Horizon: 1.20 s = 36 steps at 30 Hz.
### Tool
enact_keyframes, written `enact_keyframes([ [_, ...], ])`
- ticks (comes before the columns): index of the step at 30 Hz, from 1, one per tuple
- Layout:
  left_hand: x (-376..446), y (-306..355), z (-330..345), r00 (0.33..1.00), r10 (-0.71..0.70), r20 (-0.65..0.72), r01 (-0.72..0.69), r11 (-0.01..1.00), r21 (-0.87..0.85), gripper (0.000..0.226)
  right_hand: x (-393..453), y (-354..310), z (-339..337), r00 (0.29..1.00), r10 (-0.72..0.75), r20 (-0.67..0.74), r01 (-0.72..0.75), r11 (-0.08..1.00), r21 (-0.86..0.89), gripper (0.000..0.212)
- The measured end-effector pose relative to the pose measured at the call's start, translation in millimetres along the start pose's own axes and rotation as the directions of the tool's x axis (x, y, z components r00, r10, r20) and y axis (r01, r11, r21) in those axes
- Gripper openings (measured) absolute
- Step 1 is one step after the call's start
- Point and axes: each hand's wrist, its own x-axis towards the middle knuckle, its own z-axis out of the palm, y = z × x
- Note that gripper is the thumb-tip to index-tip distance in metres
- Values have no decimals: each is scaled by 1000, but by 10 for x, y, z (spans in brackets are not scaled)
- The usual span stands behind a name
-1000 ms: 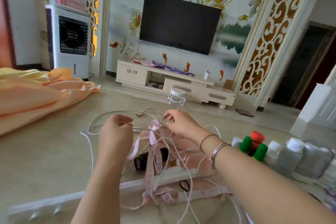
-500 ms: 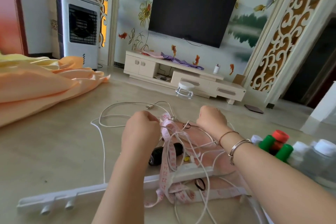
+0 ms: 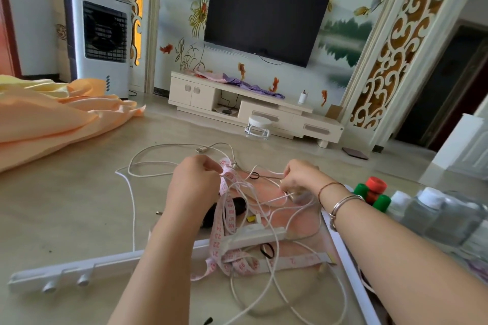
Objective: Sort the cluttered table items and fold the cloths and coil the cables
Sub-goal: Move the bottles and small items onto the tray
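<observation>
both hands are deep in the tangle at the middle of the beige table top (image 3: 66, 214); the left hand (image 3: 194, 182) has its fingers curled in, thumb and forefinger pinched on a strand of the thin white charging cable (image 3: 132, 208) right where the pink cloth measuring tape with red numbers (image 3: 229, 215) crosses it; the right hand (image 3: 299, 179) is curled too, fingertips nipping another strand of the same white cable just beside a small black elastic hair band (image 3: 254, 176); silver and red bangles sit on that wrist.

the cable loops out to the far left, its metal plug end lying beyond the hands, and more of it runs down past the near edge; the tape drapes from the left hand down over a long white plastic hook rail with round pegs (image 3: 79, 269), piling up in folds near a second black band (image 3: 267, 250); under the tangle lies a pale pink cloth (image 3: 303, 224), and a dark oblong object, too hidden to name, peeks out beneath the tape.

off to the left, well apart, a big heap of peach-orange fabric (image 3: 45, 124) sits unfolded; on the right, a cluster of small bottles with green and red caps (image 3: 373, 192) stands just beside grey bottles with white caps (image 3: 433, 208).
</observation>
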Motion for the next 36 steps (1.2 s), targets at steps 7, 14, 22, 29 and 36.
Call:
enact_keyframes([
  [7,-121,54,56,990,101,-95,-102,995,-15,36,-310,65,-174,938,-159,-309,254,920,297,23],
  [14,-421,275,323,952,300,-67,-298,954,42,29,-1104,349,-529,912,-189,-363,387,690,612,37],
  [22,-742,371,807,884,447,138,-460,884,86,24,-1693,1778,-616,952,112,-285,113,736,667,31],
  [29,-713,254,806,875,463,140,-483,854,196,20,-1568,2468,-672,992,130,-11,-81,683,726,25],
  [36,-592,157,639,889,443,113,-408,657,634,12,-1356,2648,-405,975,105,-194,-42,952,302,39],
])
